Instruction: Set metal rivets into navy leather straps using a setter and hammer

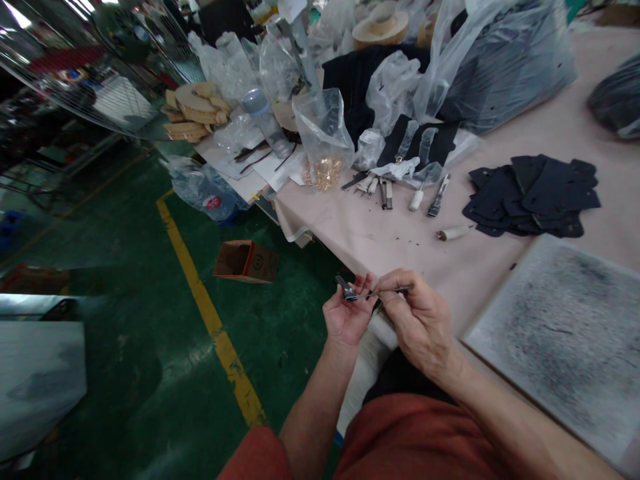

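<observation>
A work table [530,117] covered in pale pink sheeting is seen running across the upper right of the frame. Small hand tools [400,193] are laid out near its edge at centre, and a pile of cut black pieces [530,197] is placed to their right. A grey-stained board [560,340] is set at lower right. A clear bag of gold-coloured fittings [325,170] is stood left of the tools. On the green-painted floor [115,220], a yellow line [210,320] is marked, and an open cardboard box [245,261] is left just beside it.
</observation>
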Tool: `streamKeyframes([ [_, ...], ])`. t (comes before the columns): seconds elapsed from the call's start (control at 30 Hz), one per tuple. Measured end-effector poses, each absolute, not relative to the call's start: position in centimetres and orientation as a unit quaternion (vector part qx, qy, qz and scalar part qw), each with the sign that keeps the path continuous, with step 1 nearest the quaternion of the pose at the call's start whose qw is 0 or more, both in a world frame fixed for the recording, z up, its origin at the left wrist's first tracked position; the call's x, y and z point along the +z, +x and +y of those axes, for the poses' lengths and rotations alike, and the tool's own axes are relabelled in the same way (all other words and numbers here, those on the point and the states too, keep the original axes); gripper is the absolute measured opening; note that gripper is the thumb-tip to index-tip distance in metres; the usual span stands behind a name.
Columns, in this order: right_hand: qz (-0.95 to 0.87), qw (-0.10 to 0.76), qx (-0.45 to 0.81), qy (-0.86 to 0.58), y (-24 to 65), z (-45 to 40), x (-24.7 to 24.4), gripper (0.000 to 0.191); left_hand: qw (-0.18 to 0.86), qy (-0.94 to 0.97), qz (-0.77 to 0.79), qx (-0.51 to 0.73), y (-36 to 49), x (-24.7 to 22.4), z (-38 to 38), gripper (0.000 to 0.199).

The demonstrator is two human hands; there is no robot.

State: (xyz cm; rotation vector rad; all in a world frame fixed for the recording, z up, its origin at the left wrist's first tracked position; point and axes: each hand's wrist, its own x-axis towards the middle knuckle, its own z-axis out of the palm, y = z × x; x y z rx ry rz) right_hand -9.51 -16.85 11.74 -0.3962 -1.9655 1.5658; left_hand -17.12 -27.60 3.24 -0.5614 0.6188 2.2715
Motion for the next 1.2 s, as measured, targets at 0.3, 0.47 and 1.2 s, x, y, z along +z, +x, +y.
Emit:
streamKeyframes([
  [0.3, -0.783, 0.282, 0.551, -0.063, -9.8, -18.1, 9.4, 0.016, 0.358, -0.291, 0.260, 0.848, -16.9, 4.1, -27.4, 0.025],
  [0.47, -0.751, 0.351, 0.554, -0.074, -9.4, -17.5, 10.9, 0.019, 0.346, -0.259, 0.288, 0.854, -17.3, 4.6, -27.0, 0.023],
  [1.2, -0.631, 0.364, 0.651, -0.215, -7.7, -16.5, 10.6, 0.007, 0.279, -0.123, 0.376, 0.875, -17.3, 7.2, -26.5, 0.009],
])
